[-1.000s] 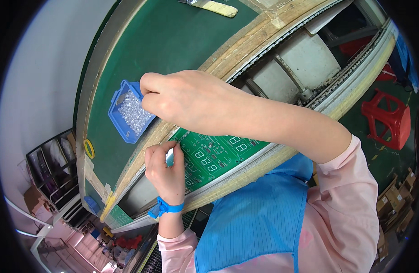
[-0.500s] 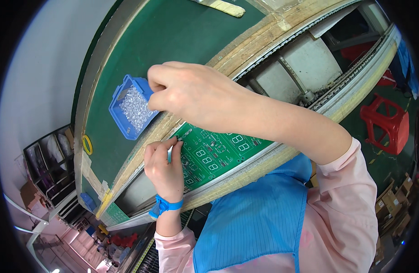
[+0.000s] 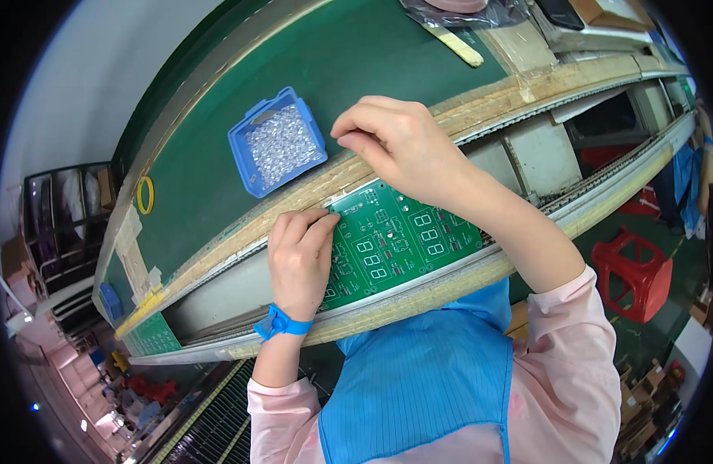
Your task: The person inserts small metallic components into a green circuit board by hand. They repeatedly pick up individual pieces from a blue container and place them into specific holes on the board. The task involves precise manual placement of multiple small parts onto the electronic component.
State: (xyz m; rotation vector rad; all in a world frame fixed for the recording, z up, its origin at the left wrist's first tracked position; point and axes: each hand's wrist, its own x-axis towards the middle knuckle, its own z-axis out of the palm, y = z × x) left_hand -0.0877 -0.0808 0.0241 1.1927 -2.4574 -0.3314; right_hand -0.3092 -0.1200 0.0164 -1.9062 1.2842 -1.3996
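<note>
A green circuit board (image 3: 403, 247) with white digit outlines and small parts lies in the conveyor track. At its left far corner, my left hand (image 3: 298, 251) has thumb and fingers drawn together, the tips touching the board; anything between them is hidden. Above the board's far edge hovers my right hand (image 3: 406, 143), its thumb and forefinger pinched; anything held is too small to make out. Just left of that hand, a blue bin (image 3: 256, 174) full of small clear plastic pieces (image 3: 283, 143) sits on the green work surface.
A wooden ledge (image 3: 217, 267) runs between the green surface and the track. A yellow ring (image 3: 145, 195) lies at left, and a pale stick (image 3: 457, 46) at the back. Another green board (image 3: 151, 336) is at the track's left end. A red stool (image 3: 631, 274) stands at right.
My right hand has come away from the blue bin, moving right over the board's far edge. My left hand stays at the board's left far corner. The whole view has shifted.
</note>
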